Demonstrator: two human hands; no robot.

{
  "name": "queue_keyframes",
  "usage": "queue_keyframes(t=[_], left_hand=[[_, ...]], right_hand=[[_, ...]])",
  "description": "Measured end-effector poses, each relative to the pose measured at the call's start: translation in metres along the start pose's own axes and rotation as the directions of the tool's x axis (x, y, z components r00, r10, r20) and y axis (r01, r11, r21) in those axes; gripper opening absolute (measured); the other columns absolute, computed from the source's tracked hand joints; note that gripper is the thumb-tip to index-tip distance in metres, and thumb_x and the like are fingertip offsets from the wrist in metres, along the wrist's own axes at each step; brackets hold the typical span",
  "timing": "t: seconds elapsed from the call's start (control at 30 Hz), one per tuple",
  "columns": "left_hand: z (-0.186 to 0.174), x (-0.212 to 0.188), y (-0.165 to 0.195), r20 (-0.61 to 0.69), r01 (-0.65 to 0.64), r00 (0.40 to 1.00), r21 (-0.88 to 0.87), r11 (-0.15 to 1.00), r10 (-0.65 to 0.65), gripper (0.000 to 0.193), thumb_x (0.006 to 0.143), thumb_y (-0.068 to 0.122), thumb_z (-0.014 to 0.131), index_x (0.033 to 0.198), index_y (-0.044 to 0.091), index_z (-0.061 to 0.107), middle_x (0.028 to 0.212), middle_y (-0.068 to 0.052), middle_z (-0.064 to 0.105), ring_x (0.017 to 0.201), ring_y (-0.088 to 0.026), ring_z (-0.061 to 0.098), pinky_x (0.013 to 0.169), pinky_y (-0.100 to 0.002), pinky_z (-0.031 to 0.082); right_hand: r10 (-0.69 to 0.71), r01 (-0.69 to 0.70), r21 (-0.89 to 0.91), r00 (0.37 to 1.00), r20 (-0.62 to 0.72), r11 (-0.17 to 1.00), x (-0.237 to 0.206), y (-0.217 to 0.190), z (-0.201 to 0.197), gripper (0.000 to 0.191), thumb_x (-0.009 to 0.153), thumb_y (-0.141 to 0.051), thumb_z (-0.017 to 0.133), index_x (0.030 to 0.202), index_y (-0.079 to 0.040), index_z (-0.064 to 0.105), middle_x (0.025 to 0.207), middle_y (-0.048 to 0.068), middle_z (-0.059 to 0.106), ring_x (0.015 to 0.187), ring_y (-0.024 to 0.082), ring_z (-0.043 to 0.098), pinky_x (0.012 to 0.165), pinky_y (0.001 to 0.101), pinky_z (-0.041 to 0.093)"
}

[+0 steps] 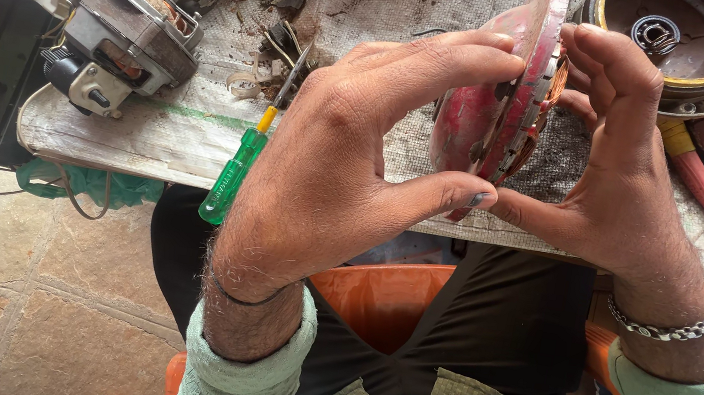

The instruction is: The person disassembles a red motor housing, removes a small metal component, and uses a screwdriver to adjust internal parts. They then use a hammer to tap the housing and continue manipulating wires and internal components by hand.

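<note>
Right now I have the round red metal motor housing with copper windings inside (493,107) stood on its edge at the upper middle of the frame, resting against the worn grey cloth-covered workbench (384,3). My left hand (349,159) wraps its left face, fingers spread across the top rim and thumb reaching along the bottom edge; my right hand (624,167) closes on the opposite side, fingers curled over the winding face and thumb meeting the left thumb under the housing. Both hands are grasping it, not resting loose.

I judge this to be the inspecting or seating step: the housing is turned edge-on so I can look at the seam between the red shell and the wound core. The next move, as I read it, calls for steady even pressure from both sides and a careful turn, keeping fingertips off the thin copper wire.

At the centre left a green-handled screwdriver with a yellow collar (240,171) lies with its handle hanging over the bench edge. At upper left sits a grey electric motor with a square laminated core (126,36). At upper right is a round dark bowl-shaped casing with a brass-coloured rim (683,39).
</note>
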State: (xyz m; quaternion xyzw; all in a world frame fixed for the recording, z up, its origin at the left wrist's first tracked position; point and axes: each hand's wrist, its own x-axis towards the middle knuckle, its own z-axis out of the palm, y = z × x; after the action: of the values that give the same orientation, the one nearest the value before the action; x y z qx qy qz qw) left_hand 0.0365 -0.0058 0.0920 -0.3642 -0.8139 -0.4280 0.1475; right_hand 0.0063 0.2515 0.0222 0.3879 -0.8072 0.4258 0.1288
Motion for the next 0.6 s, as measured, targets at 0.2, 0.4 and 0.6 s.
queue_keyframes(t=[0.2, 0.4, 0.6], left_hand=[[-0.002, 0.001, 0.000, -0.008, 0.003, 1.000, -0.016, 1.000, -0.003, 0.068, 0.081, 0.020, 0.093, 0.140, 0.009, 0.060, 0.146, -0.012, 0.063, 0.138, -0.027, 0.063, 0.122, -0.042, 0.049], [-0.009, 0.003, 0.004, 0.027, 0.060, 0.998, -0.050, 0.997, -0.059, 0.063, 0.083, 0.016, 0.089, 0.138, 0.007, 0.059, 0.142, -0.012, 0.066, 0.138, -0.029, 0.064, 0.123, -0.042, 0.048], [-0.005, 0.001, 0.005, -0.035, -0.004, 0.999, 0.032, 0.999, 0.005, 0.059, 0.082, 0.003, 0.078, 0.135, 0.003, 0.050, 0.141, -0.018, 0.063, 0.143, -0.038, 0.058, 0.135, -0.052, 0.026]], right_hand=[[-0.028, 0.029, -0.063, 1.000, 0.012, 0.998, 0.001, 0.004, -0.001, 0.120, 0.077, -0.026, 0.094, 0.161, -0.018, 0.009, 0.165, 0.022, 0.035, 0.152, 0.030, 0.044, 0.119, 0.0464, 0.049], [-0.029, 0.030, -0.126, 1.000, 0.012, 0.992, 0.001, 0.008, -0.001, 0.124, 0.074, -0.030, 0.095, 0.161, -0.014, 0.009, 0.161, 0.023, 0.038, 0.155, 0.035, 0.044, 0.122, 0.0489, 0.050], [0.015, -0.015, -0.124, 1.000, 0.000, 0.992, -0.001, 0.005, -0.001, 0.123, 0.071, -0.029, 0.096, 0.161, -0.011, 0.015, 0.161, 0.020, 0.041, 0.151, 0.031, 0.048, 0.119, 0.0467, 0.049]])
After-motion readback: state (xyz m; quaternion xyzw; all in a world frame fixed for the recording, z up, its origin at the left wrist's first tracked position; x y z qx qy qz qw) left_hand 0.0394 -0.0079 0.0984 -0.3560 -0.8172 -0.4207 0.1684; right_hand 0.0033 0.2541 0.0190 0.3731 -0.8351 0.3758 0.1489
